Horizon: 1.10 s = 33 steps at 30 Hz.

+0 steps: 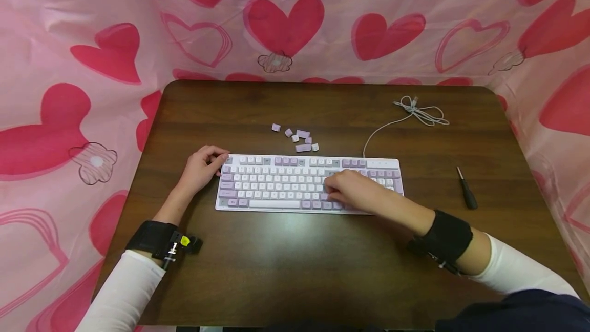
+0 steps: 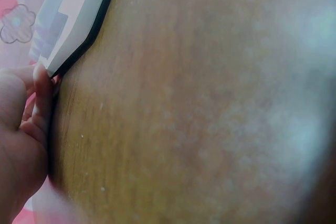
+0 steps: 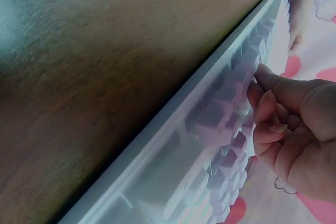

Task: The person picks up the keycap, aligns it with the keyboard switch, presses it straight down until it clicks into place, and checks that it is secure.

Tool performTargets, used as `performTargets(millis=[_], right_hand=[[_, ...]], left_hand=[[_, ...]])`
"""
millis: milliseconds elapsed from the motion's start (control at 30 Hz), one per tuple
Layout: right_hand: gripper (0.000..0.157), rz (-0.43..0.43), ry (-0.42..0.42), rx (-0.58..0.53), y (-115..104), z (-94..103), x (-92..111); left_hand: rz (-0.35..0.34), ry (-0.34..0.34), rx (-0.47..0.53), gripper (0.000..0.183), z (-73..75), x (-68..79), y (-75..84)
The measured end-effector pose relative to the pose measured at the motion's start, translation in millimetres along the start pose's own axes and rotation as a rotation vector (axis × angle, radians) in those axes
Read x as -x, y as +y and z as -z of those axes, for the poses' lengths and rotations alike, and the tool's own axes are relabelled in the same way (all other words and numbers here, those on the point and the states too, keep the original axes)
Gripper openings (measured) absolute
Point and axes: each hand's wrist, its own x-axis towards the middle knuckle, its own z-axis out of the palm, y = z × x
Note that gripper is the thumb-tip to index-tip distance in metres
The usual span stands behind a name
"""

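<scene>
A white and lilac keyboard (image 1: 269, 204) lies across the middle of the table. My left hand (image 1: 201, 169) holds its far left corner between thumb and fingers; in the left wrist view the fingertips (image 2: 43, 72) are right at that corner. Over the right part of the keys, my right hand (image 1: 352, 188) has its fingers curled. Thumb and forefinger pinch at a lilac keycap (image 3: 251, 69) in the right wrist view, the other fingers bent inward. Behind the keyboard lie several loose keycaps (image 1: 303, 148), lilac and white. Grey spots without caps show in the top row.
The keyboard's grey cable (image 1: 387, 125) runs back to a tied coil (image 1: 426, 116) at the far right. A dark-handled screwdriver (image 1: 468, 193) rests on the wooden table (image 1: 286, 270) to the right. Pink heart-patterned cloth (image 1: 336, 55) hangs around the table's back and sides.
</scene>
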Motion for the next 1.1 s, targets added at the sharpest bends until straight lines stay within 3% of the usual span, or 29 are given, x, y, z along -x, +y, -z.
performTargets(millis=[267, 600, 833, 1100], right_hand=[[0.027, -0.056, -0.055, -0.026, -1, 4.4, -5], [0.022, -0.045, -0.083, -0.029, -3, 8.1, -3], [0.026, -0.017, -0.006, 0.024, -3, 19.6, -3], [0.016, -0.036, 0.067, 0.079, 5, 43.4, -18]], left_hand=[[-0.010, 0.008, 0.005, 0.027, -1.2, -1.7, -1.3], [-0.028, 0.023, 0.006, 0.026, -2.7, -1.9, -2.5], [-0.054, 0.038, 0.014, 0.024, -3.5, -2.4, -1.0], [-0.079, 0.046, 0.005, 0.022, -3.8, -0.1, -1.3]])
